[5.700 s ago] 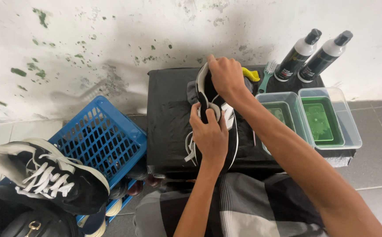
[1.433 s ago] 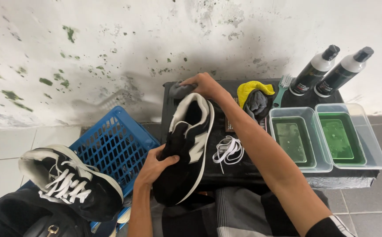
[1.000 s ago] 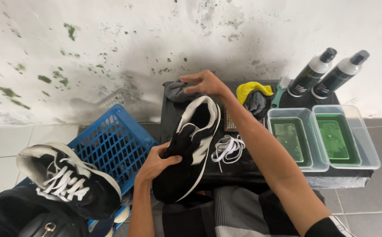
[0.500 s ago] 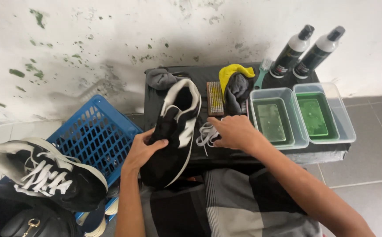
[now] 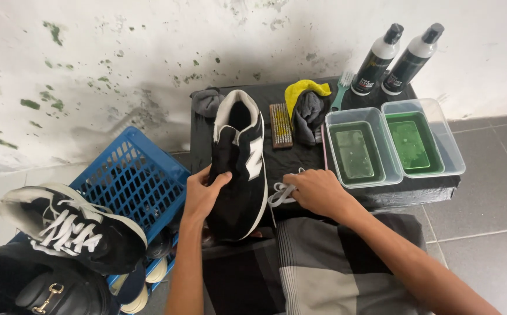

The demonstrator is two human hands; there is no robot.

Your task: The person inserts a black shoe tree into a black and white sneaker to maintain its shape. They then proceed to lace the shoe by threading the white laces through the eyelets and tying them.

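Left hand [image 5: 204, 189] grips the black sneaker [image 5: 239, 166] at its side, thumb over the upper, fingers wrapped beneath and out of sight. The shoe lies on the near edge of the black table [image 5: 381, 195], toe hanging over toward the lap, heel opening toward the wall, eyelets bare.

Right hand [image 5: 314, 189] now rests on the white laces [image 5: 279, 192] bunched at the near edge just right of the shoe, fingers curled down onto them. A second ago this hand was up at the far left corner by the grey rag [image 5: 206, 100]; it has come back to the laces, and the shoe has swung from a tilted hold to lying flatter. The work appears to have shifted from the rag to the loose laces.

Hard to tell: whether the right fingertips actually pinch the laces or only press on them. The sneaker's toe is hidden behind the left hand and table edge. The lower contents of the blue crate [image 5: 131, 181] are obscured by a second sneaker [image 5: 75, 227].
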